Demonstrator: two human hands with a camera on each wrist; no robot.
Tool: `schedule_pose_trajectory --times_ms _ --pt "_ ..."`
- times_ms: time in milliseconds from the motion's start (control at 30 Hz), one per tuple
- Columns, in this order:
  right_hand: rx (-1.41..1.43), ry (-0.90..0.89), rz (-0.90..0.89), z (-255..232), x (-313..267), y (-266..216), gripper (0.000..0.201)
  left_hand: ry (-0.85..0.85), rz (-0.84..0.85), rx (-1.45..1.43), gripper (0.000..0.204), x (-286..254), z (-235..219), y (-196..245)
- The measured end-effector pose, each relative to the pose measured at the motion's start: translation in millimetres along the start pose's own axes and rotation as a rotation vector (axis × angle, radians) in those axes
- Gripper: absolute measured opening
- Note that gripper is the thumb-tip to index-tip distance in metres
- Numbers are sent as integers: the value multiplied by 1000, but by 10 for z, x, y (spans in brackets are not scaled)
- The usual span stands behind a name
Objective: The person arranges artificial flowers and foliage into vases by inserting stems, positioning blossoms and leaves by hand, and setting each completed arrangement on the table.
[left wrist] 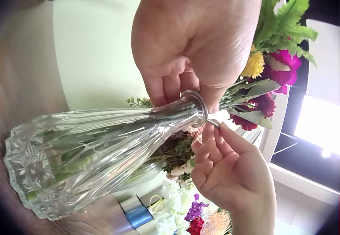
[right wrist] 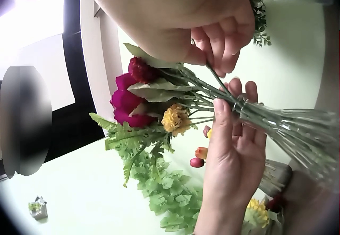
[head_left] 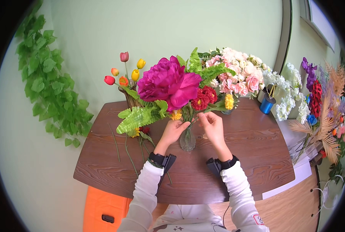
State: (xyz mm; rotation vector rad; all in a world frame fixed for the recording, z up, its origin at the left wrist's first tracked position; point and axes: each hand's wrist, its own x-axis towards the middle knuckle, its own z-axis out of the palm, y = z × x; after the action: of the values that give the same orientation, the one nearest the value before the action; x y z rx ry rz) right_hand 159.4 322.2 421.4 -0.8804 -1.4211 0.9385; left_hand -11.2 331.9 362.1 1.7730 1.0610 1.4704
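A ribbed clear glass vase (left wrist: 106, 155) stands on the table, full of green stems. My left hand (head_left: 174, 131) holds it round the neck, thumb near the rim and fingers behind. At the vase's mouth my right hand (head_left: 213, 127) pinches a green stem (right wrist: 215, 77) between thumb and fingertips. Above the hands spreads the bouquet: a large magenta peony (head_left: 168, 83), dark red flowers (head_left: 204, 98), a yellow flower (head_left: 229, 101) and green fern leaves (head_left: 139, 118). The stem's lower end is hidden among the others.
Loose stems (head_left: 128, 154) lie on the brown table (head_left: 242, 154) at left. Behind stand tulips (head_left: 135, 75) in a vase and a pink-and-white bouquet (head_left: 242, 73). A blue ribbon spool (head_left: 267, 104) sits at right, near more flowers (head_left: 319, 108). Ivy (head_left: 48, 81) hangs at left.
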Motion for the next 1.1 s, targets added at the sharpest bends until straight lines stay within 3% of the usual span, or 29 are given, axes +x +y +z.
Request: schedule_pose_trajectory --times_ms 100,233,300,533,633,667,733,800,833,867,933,967,1033,1100 --pt "-111 -56 -56 64 -37 92 18 -7 -31 58 32 -28 -7 278" --pt "-156 -62 -38 77 -51 52 20 41 -3 -45 30 -24 24 215" --pt "-136 -63 -39 80 -36 79 21 -25 -46 115 29 -14 -44 112" --pt "-201 0 -112 92 -56 32 25 5 10 47 29 -52 10 328" --pt "-300 22 -142 73 -76 -25 26 17 -65 32 28 -43 -47 283" --pt "-293 11 -146 54 -78 -52 26 -53 -144 149 27 -26 -88 309" --pt "-465 -112 -80 -18 -94 -106 28 -112 -231 268 26 -72 -129 311" --pt "-510 -196 -42 -82 -103 -174 30 -28 -158 -102 36 -152 -142 232" --pt "-582 -253 -26 -101 -115 -221 30 -125 -169 45 49 -167 -272 221" --pt "-654 -311 -11 -113 -130 -274 31 -118 -173 48 49 -176 -398 244" --pt "-668 -323 -10 -101 -175 -365 32 -200 -323 368 45 -239 -630 283" --pt "-690 -323 -17 -91 -188 -391 32 -195 -331 370 45 -290 -731 247" --pt "-706 -332 -24 -63 -210 -393 31 -153 -558 709 36 -387 -910 80" --pt "-710 -326 -43 -47 -218 -380 32 -155 -671 727 33 -460 -1031 -22"
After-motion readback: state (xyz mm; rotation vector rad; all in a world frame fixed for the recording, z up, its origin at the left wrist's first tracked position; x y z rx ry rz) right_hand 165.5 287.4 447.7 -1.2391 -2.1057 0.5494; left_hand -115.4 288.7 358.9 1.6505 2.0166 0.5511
